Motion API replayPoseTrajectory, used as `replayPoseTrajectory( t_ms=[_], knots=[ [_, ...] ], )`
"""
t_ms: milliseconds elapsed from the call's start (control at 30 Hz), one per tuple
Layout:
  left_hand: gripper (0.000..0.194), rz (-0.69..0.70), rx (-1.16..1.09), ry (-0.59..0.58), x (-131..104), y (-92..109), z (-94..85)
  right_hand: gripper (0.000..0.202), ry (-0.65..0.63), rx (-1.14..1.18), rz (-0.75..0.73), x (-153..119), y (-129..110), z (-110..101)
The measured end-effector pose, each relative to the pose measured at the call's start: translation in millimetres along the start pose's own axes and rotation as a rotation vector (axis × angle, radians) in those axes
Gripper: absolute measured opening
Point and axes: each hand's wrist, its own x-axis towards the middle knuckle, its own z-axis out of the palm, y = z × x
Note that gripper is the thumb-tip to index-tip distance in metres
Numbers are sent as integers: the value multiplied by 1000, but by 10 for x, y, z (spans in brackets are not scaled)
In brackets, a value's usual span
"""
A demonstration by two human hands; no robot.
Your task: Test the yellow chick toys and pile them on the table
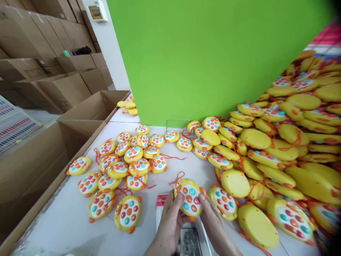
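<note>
- L hand [170, 215] & R hand [214, 220] both closed on one toy [188, 183], btwn thumbs & fingers, dotted face up, just above the tray [159, 216].
- Edge grip suits it: wt. shared btwn both sides; best to press the yellow rim, not the dots [192, 191].
- Shell looks smooth & hard, prob. slippery; light, even squeeze w/ both hands.
- Orange cord [178, 176] sticks out on the toy's far L side; keep fingers off it to avoid a snag.
- Next toy [222, 203] is v. near R hand, by the big pile [255, 138]; turn w/ small wrist moves so nothing's knocked.
- Loose toys [133, 154] lie on the tabletop [66, 213], L of hands; some cords cross, so lift slowly.
</note>
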Motion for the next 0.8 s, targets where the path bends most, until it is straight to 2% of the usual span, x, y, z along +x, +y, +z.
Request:
replayPoseTrajectory(
  t_ms=[100,233,300,367,433,533,667,800],
  knots=[
    [43,38,89,70,-8,-19,-115,54,-18,42,76,-60,-96,-91],
    [56,72,317,168,-54,-21,-213,50,-146,-97,23,-73,-322,-115],
    [62,104,397,114,-95,-11,-180,46,-156,-154,-22,-71,-386,-64],
    [76,165,433,29,-137,4,-108,49,-103,-123,-35,-80,-396,1],
    [89,218,447,20,-168,24,-38,54,-54,-105,-27,-104,-367,49],
    [86,218,426,46,-178,60,-8,58,-30,-130,-10,-152,-304,62],
    [85,157,370,-14,-148,73,-86,60,-8,-94,49,-207,-252,26],
    [89,159,372,9,-130,38,-140,61,-32,-110,56,-244,-217,-10]
  ],
)
